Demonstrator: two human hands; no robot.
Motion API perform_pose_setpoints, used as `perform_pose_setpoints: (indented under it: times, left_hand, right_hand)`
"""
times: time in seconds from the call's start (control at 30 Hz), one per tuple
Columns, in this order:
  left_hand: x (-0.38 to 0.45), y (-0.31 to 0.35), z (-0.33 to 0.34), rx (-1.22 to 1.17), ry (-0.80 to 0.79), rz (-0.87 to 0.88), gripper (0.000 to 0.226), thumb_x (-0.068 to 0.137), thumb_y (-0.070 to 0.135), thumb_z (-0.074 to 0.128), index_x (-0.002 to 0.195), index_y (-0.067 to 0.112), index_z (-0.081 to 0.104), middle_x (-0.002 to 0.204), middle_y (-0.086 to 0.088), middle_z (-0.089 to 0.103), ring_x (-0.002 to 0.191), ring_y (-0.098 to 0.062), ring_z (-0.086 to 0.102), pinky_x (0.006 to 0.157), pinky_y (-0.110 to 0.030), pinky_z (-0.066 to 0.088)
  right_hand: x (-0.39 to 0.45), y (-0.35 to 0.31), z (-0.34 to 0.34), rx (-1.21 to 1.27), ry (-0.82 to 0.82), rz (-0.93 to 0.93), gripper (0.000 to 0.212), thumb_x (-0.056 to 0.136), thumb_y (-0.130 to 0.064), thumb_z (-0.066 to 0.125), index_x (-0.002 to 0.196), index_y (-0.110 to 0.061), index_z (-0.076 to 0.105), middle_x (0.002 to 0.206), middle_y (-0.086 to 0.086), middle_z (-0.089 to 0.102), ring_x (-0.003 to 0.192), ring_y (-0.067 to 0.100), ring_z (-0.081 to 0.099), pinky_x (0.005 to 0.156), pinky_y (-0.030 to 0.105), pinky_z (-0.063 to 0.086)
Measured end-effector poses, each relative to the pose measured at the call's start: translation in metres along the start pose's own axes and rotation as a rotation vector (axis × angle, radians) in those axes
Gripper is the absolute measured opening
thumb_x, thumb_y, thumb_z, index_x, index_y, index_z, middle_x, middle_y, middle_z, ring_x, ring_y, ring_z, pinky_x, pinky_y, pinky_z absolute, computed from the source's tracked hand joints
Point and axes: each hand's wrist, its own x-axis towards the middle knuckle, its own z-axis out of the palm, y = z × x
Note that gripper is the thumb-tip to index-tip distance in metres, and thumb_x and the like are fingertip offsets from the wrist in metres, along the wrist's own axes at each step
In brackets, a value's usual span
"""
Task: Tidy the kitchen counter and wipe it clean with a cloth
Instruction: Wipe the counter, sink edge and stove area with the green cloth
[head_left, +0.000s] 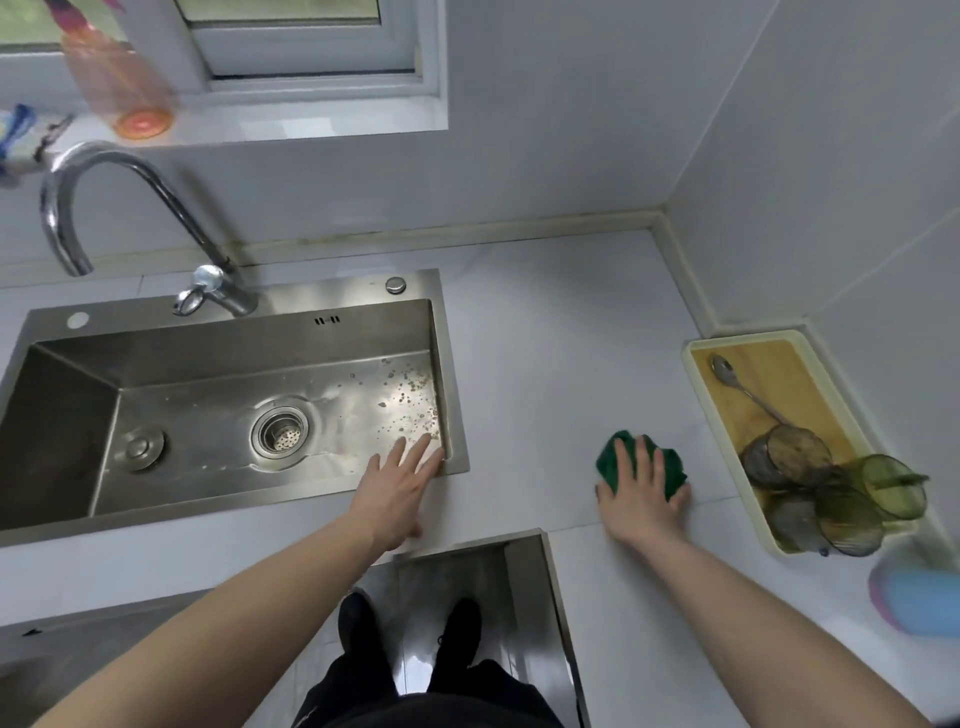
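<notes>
Far left, I see the steel sink (156, 364) with its curved faucet (104, 182) behind, droplets spotting the basin floor. My left hand (397, 488) lies flat on the sink's right rim, fingers straight and spread, holding nothing. Next, my right hand (641, 499) presses the green cloth (615, 457) onto the white counter (545, 338), fingers splayed over the bunched fabric. Far right, a tray (698, 374) against the wall holds a spoon (737, 382) and tumbled glass cups (800, 457).
</notes>
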Motion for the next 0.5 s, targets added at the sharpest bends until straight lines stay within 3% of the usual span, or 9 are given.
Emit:
perform_pose_setpoints:
  times: [0.1,0.23,0.33,0.5]
  left_hand:
    - [0.007,0.004,-0.003,0.081,-0.030,0.046,0.121,0.082,0.037,0.081,0.161,0.022,-0.010,0.167,0.001,-0.022,0.156,-0.031,-0.006,0.121,-0.051,0.022]
    - [0.011,0.004,-0.003,0.132,-0.071,0.065,0.115,0.088,0.030,0.075,0.160,0.018,-0.013,0.169,0.002,-0.017,0.156,-0.031,-0.007,0.122,-0.053,0.020]
    - [0.012,0.004,-0.002,0.108,-0.084,0.060,0.115,0.089,0.028,0.075,0.160,0.017,-0.015,0.170,0.002,-0.009,0.156,-0.032,-0.003,0.122,-0.052,0.019]
    - [0.012,0.006,0.001,0.026,-0.096,0.023,0.117,0.087,0.028,0.076,0.160,0.021,-0.016,0.170,0.004,-0.005,0.150,-0.033,0.019,0.113,-0.045,0.035]
  right_hand:
    - [0.012,0.020,-0.007,0.034,-0.018,0.117,0.068,0.104,-0.044,0.027,0.160,-0.029,-0.008,0.166,-0.003,-0.021,0.153,0.024,-0.020,0.118,0.067,-0.005]
    - [0.020,-0.016,-0.006,0.069,-0.029,0.222,0.067,0.104,-0.036,0.023,0.160,-0.025,-0.010,0.165,0.001,-0.024,0.151,0.029,-0.023,0.116,0.070,-0.004]
    - [0.028,-0.060,-0.004,-0.001,-0.030,0.043,0.070,0.103,-0.036,0.027,0.160,-0.023,-0.012,0.165,0.004,-0.024,0.151,0.033,-0.023,0.114,0.072,-0.006]
    - [0.009,-0.166,0.012,-0.110,-0.084,-0.356,0.074,0.101,-0.039,0.032,0.159,-0.024,-0.012,0.164,0.003,-0.028,0.149,0.032,-0.029,0.113,0.072,-0.012]
